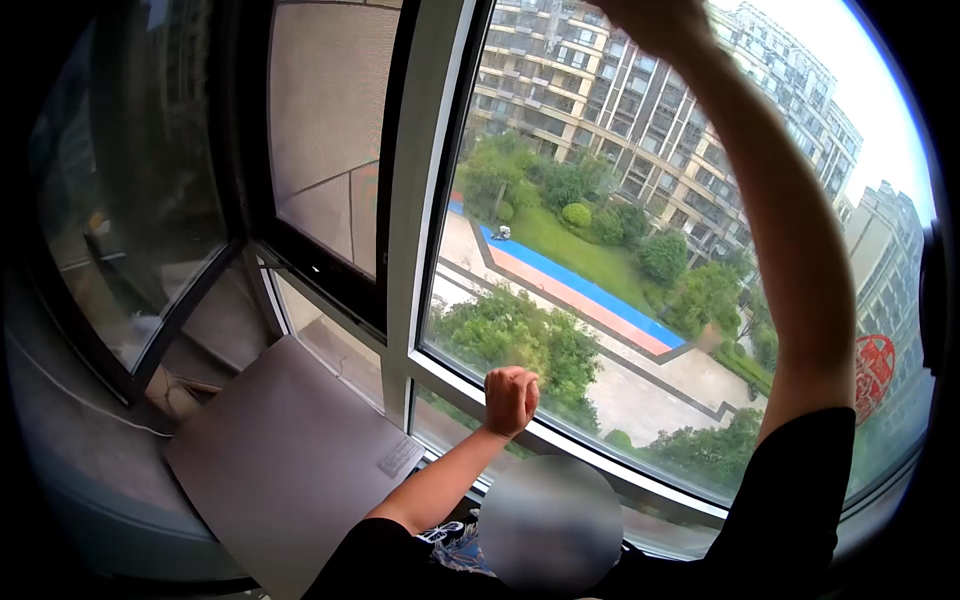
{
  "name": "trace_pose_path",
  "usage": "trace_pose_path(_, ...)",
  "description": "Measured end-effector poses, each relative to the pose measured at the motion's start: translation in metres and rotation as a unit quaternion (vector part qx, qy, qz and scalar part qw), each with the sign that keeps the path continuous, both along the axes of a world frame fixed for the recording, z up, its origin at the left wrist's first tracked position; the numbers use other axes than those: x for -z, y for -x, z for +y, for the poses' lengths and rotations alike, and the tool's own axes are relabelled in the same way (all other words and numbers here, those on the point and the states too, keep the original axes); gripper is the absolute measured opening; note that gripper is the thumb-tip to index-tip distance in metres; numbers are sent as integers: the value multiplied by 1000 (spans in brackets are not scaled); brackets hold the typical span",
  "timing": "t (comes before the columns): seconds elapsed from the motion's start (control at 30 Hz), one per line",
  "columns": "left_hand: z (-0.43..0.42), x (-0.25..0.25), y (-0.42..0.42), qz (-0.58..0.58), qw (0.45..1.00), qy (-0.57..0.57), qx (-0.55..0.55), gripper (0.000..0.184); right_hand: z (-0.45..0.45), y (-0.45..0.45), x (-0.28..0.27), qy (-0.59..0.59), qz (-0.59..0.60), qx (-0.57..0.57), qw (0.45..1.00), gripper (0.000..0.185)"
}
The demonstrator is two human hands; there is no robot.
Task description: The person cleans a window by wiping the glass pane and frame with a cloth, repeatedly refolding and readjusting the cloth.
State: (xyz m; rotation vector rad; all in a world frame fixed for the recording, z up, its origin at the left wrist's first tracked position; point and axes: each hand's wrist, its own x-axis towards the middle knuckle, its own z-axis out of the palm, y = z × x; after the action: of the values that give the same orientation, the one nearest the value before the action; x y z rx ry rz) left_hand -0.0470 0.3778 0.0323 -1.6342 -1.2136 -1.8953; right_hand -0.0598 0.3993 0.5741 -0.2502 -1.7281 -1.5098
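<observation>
My left hand is curled into a fist in front of the lower rail of a large window. Whether it touches the rail, and whether anything is inside the fist, I cannot tell. My right arm reaches high across the window pane, and my right hand is cut off by the top edge of the view, so its fingers are hidden. It is nearest the upper part of the glass. The white upright window frame stands to the left of both hands.
A dark-framed sash stands swung inward at the left. Below it lies a flat grey panel with a small printed label. A white cord runs along the left. A red round decoration is on the right glass. Outside are trees and buildings.
</observation>
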Motion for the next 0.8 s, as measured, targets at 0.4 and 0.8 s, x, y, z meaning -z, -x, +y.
trace_pose_path(0.4,2,0,-2,10,1000,-11,-2,19,23,-67,146,-17,-308,80,948,15)
trace_pose_path(0.8,2,5,-1,13,1000,4,9,19,-2,-253,-107,-243,393,173,870,69)
